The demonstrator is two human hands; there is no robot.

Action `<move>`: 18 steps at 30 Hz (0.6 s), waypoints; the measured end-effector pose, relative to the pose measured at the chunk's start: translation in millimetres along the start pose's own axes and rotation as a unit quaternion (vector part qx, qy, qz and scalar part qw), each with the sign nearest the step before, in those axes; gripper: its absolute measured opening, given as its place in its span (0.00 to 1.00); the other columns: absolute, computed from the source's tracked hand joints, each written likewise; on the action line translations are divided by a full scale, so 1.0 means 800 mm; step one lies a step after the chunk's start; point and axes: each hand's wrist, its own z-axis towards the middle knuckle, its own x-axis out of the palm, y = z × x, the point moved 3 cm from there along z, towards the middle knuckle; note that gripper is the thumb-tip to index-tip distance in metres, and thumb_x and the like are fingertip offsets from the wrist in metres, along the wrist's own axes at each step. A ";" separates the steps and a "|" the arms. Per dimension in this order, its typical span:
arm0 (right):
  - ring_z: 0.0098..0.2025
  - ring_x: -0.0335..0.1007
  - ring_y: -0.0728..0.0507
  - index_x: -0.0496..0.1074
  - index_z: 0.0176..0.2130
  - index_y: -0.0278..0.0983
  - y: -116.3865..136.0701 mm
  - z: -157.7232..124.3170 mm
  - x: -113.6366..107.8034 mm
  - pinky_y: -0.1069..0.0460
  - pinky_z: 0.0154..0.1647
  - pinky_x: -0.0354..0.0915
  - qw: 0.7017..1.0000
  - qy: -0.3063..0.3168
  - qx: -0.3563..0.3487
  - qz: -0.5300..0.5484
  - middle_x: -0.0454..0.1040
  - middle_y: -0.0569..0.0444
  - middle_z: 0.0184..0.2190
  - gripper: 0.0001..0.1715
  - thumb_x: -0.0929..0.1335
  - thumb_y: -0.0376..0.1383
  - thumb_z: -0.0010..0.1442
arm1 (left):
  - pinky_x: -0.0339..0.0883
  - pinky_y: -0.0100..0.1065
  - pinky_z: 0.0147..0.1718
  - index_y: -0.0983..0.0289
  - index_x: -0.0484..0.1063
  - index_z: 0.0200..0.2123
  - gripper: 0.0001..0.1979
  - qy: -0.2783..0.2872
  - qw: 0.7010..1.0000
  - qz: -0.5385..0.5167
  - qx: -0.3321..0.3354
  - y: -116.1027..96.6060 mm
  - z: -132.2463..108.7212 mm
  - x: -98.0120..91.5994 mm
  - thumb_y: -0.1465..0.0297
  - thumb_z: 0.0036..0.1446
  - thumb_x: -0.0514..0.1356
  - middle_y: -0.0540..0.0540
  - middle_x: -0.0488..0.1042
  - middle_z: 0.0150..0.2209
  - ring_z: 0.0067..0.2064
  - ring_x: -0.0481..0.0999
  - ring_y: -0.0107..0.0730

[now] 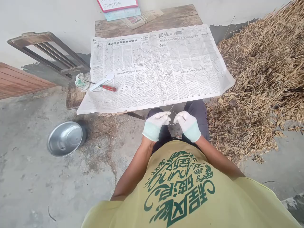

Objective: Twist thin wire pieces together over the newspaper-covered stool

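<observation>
In the head view, my left hand (158, 122) wears a white glove with a pale green cuff and pinches a thin wire (171, 124). My right hand (186, 122), gloved the same way, pinches the other side of that wire. Both hands are close together above my lap, just in front of the table edge. Two short ends of the wire stick up between my fingers. Newspaper sheets (123, 95) cover the table, and several bent thin wire shapes (140, 85) lie spread over them. A red-handled screwdriver (109, 88) and a white plastic spoon (102, 81) rest at the left.
A wooden chair (47, 47) stands left of the wooden table (175, 15), with a crumpled bag (82, 81) on its seat. A metal basin (66, 139) sits on the concrete floor. Dry stalks and leaves (258, 82) are heaped along the right side.
</observation>
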 end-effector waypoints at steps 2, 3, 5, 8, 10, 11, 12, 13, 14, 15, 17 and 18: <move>0.34 0.72 0.47 0.72 0.29 0.39 0.002 0.002 0.000 0.53 0.42 0.65 0.999 0.019 -0.017 -0.019 0.78 0.57 0.31 0.16 0.61 0.31 0.65 | 0.71 0.31 0.36 0.66 0.83 0.45 0.17 -0.022 0.999 0.044 0.017 -0.006 -0.001 0.003 0.62 0.56 0.67 0.54 0.81 0.32 0.31 0.75 0.27; 0.32 0.71 0.48 0.72 0.28 0.39 0.002 0.004 0.000 0.53 0.41 0.64 0.999 0.028 -0.025 -0.034 0.77 0.57 0.30 0.16 0.61 0.30 0.65 | 0.70 0.31 0.35 0.65 0.83 0.44 0.16 -0.038 0.997 0.071 0.023 -0.009 -0.002 0.006 0.63 0.57 0.67 0.53 0.80 0.30 0.30 0.74 0.27; 0.31 0.69 0.48 0.70 0.28 0.39 0.000 0.006 0.000 0.53 0.39 0.63 0.996 0.041 -0.043 -0.062 0.75 0.57 0.29 0.16 0.62 0.30 0.65 | 0.69 0.31 0.34 0.64 0.84 0.42 0.13 -0.070 0.990 0.116 0.028 -0.012 -0.005 0.011 0.64 0.57 0.65 0.53 0.80 0.29 0.30 0.74 0.28; 0.30 0.67 0.48 0.69 0.28 0.39 -0.004 0.009 -0.001 0.53 0.37 0.61 0.993 0.048 -0.064 -0.086 0.73 0.57 0.28 0.15 0.61 0.30 0.65 | 0.70 0.32 0.36 0.62 0.85 0.40 0.11 -0.084 0.986 0.143 0.025 -0.010 -0.007 0.017 0.65 0.57 0.65 0.53 0.81 0.29 0.31 0.76 0.30; 0.29 0.66 0.48 0.68 0.28 0.39 -0.006 0.011 -0.001 0.53 0.37 0.61 0.992 0.057 -0.071 -0.092 0.73 0.56 0.27 0.15 0.61 0.31 0.66 | 0.71 0.32 0.36 0.63 0.85 0.41 0.12 -0.063 0.990 0.128 0.021 -0.007 -0.006 0.018 0.64 0.57 0.66 0.53 0.81 0.29 0.32 0.77 0.31; 0.29 0.66 0.48 0.68 0.28 0.39 -0.006 0.012 -0.002 0.53 0.36 0.60 0.991 0.063 -0.071 -0.094 0.73 0.56 0.27 0.15 0.61 0.31 0.66 | 0.71 0.32 0.36 0.63 0.85 0.41 0.13 -0.047 0.992 0.115 0.018 -0.006 -0.005 0.018 0.64 0.56 0.66 0.54 0.81 0.29 0.31 0.77 0.31; 0.29 0.66 0.48 0.68 0.29 0.38 -0.006 0.012 -0.002 0.52 0.36 0.60 0.991 0.068 -0.070 -0.096 0.73 0.56 0.27 0.15 0.61 0.31 0.67 | 0.71 0.33 0.35 0.64 0.85 0.42 0.14 -0.033 0.994 0.101 0.016 -0.005 -0.004 0.017 0.64 0.56 0.67 0.54 0.81 0.29 0.31 0.76 0.31; 0.29 0.66 0.48 0.68 0.28 0.38 -0.006 0.013 -0.003 0.52 0.36 0.60 0.990 0.072 -0.067 -0.098 0.73 0.56 0.26 0.15 0.61 0.32 0.67 | 0.71 0.33 0.35 0.65 0.85 0.42 0.14 -0.021 0.996 0.090 0.015 -0.005 -0.003 0.017 0.63 0.55 0.68 0.54 0.81 0.29 0.30 0.75 0.30; 0.29 0.66 0.48 0.68 0.28 0.38 -0.005 0.013 -0.003 0.52 0.36 0.60 0.990 0.074 -0.064 -0.101 0.73 0.56 0.26 0.15 0.61 0.32 0.67 | 0.71 0.33 0.34 0.65 0.85 0.42 0.15 -0.014 0.996 0.082 0.014 -0.004 -0.003 0.016 0.63 0.55 0.68 0.54 0.81 0.29 0.30 0.75 0.30; 0.29 0.66 0.48 0.68 0.28 0.38 -0.005 0.014 -0.003 0.52 0.36 0.60 0.990 0.077 -0.061 -0.103 0.73 0.56 0.26 0.15 0.62 0.32 0.66 | 0.70 0.32 0.34 0.66 0.85 0.41 0.15 -0.012 0.997 0.075 0.014 -0.004 -0.002 0.016 0.62 0.54 0.68 0.54 0.81 0.28 0.29 0.75 0.29; 0.29 0.67 0.48 0.69 0.27 0.38 -0.003 0.015 -0.004 0.52 0.36 0.60 0.991 0.088 -0.045 -0.091 0.74 0.57 0.25 0.14 0.63 0.33 0.65 | 0.69 0.32 0.33 0.66 0.85 0.40 0.14 -0.018 0.998 0.064 0.022 -0.005 -0.002 0.015 0.62 0.55 0.68 0.53 0.80 0.27 0.28 0.74 0.29; 0.28 0.67 0.49 0.70 0.27 0.38 -0.003 0.016 -0.004 0.52 0.35 0.61 0.992 0.098 -0.030 -0.072 0.74 0.57 0.25 0.14 0.64 0.33 0.65 | 0.69 0.31 0.32 0.65 0.85 0.38 0.14 -0.024 0.998 0.058 0.028 -0.006 -0.002 0.015 0.62 0.55 0.68 0.52 0.79 0.26 0.28 0.73 0.28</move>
